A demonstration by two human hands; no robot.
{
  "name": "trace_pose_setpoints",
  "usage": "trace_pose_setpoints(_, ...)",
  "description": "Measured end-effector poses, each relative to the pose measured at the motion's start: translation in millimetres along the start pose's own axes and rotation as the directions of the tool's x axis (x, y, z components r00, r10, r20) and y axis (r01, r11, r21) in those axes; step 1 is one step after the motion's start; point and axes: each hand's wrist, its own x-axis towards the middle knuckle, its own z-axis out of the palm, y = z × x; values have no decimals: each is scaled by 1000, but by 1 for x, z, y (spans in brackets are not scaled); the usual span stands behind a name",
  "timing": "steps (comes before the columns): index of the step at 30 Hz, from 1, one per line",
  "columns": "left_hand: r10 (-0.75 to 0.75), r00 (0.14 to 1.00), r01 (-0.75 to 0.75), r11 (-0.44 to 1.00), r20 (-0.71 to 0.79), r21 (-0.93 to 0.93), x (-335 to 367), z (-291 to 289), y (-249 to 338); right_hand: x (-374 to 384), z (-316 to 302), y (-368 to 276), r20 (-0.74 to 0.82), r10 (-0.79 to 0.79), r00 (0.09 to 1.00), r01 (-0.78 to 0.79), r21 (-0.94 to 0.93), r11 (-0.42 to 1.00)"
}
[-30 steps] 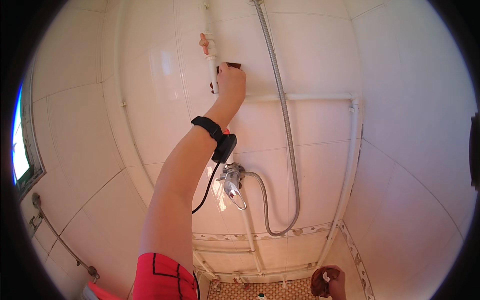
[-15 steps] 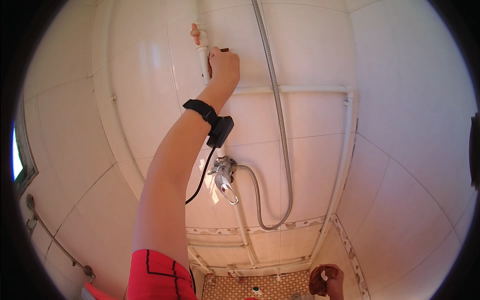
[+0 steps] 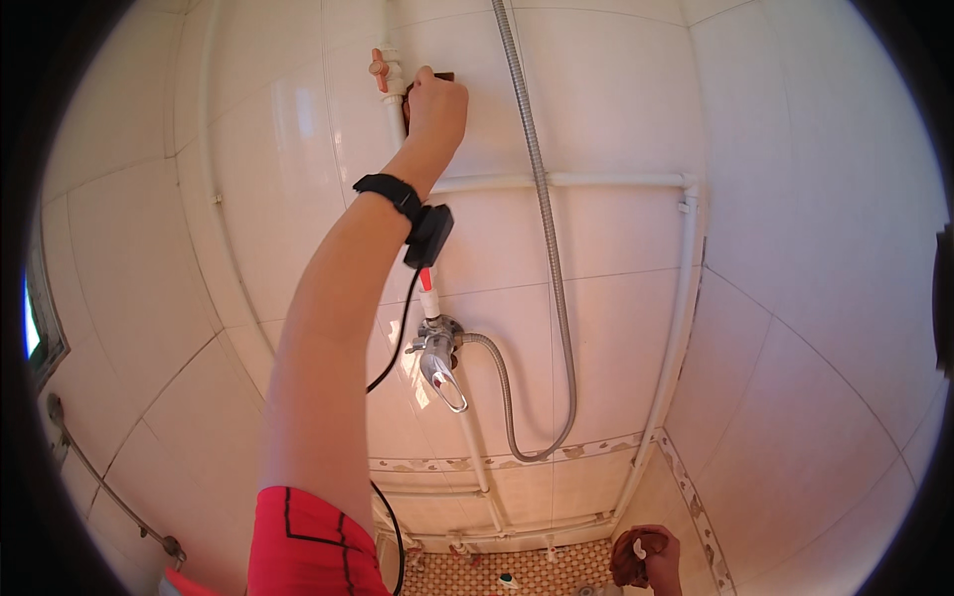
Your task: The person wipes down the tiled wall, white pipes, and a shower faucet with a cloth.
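Note:
My left hand (image 3: 437, 107) is raised high against the tiled wall, its fingers closed on a brown cloth (image 3: 408, 99). Only edges of that cloth show beside the fingers; the hand covers the rest. Just to its left runs a white vertical pipe (image 3: 394, 117) with an orange-handled valve (image 3: 380, 70). My right hand (image 3: 664, 562) is low at the right, wrapped round a bunched brown cloth (image 3: 628, 558) with a small white patch on it. A black strap with a box (image 3: 428, 236) sits on my left wrist, trailing a black cable.
Below my left hand a chrome mixer tap (image 3: 438, 360) juts from the wall. Its metal shower hose (image 3: 545, 219) loops down and back up. A white horizontal pipe (image 3: 616, 180) crosses the wall. At the left is a metal rail (image 3: 104, 487); patterned flooring (image 3: 477, 571) lies far below.
My left hand has slid a little up the wall beside the pipe, closer to the valve, with the cloth still in it. The right hand has barely moved.

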Motion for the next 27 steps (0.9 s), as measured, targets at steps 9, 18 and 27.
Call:
trace_pose_setpoints(9,95,959,-178,934,-266,-311,41,18,-35,13,10,9,-34,-7,999,5,-63,998)
trace_pose_setpoints(18,151,933,-309,800,-327,-513,53,1,4,12,10,21,-86,5,996,-8,-37,999)
trace_pose_setpoints(27,197,927,-326,842,-319,-429,39,25,-34,19,6,25,-99,32,995,-29,38,999)
